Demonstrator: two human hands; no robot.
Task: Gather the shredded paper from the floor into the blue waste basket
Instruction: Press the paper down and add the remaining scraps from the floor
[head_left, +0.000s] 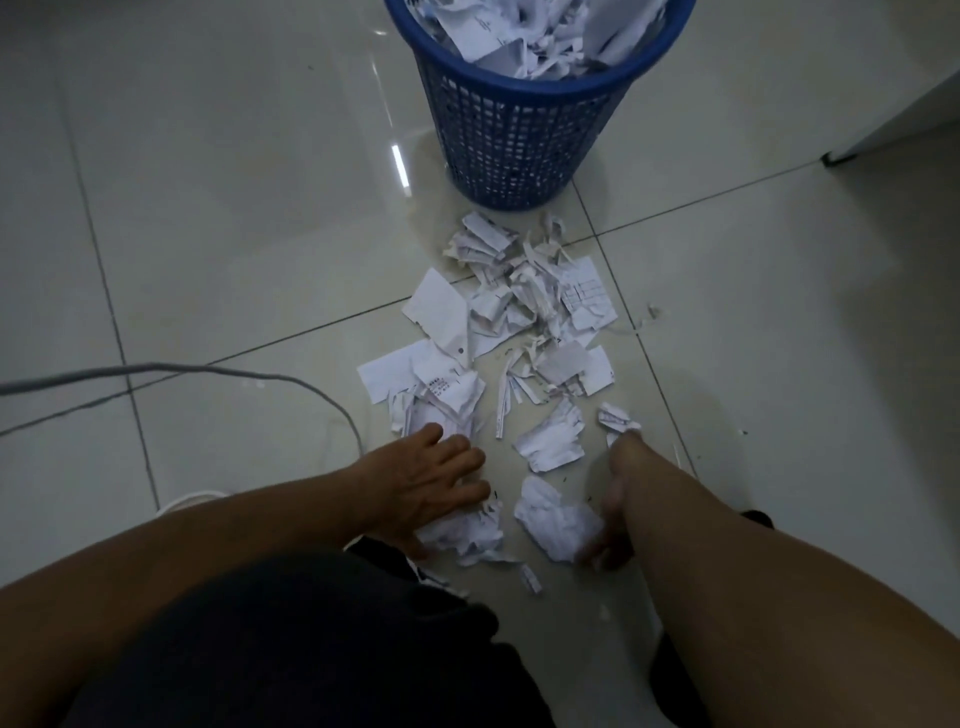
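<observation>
Cable: a grey cable (208, 370) curls over the floor at far left, well clear of the scraps.
Left hand: the left hand (434, 480) lies flat, grip spread, fingers over a crumpled clump (467, 535) near the knees, likely to rake it inward.
Shredded paper: the shredded paper (524, 312) lies strewn in a band from the knees up to the basket's foot, so much is left to lift.
Blue waste basket: the blue waste basket (519, 135) stands upright just beyond the pile, already heaped with scraps, close enough for short carries.
Right hand: the right hand (608, 525) is turned edge-on against a white wad (558, 525); its grip looks cupped, though blur hides whether it pinches.
Floor: pale glossy tiles (234, 208), dimly lit, with a furniture corner (836, 156) at upper right.
</observation>
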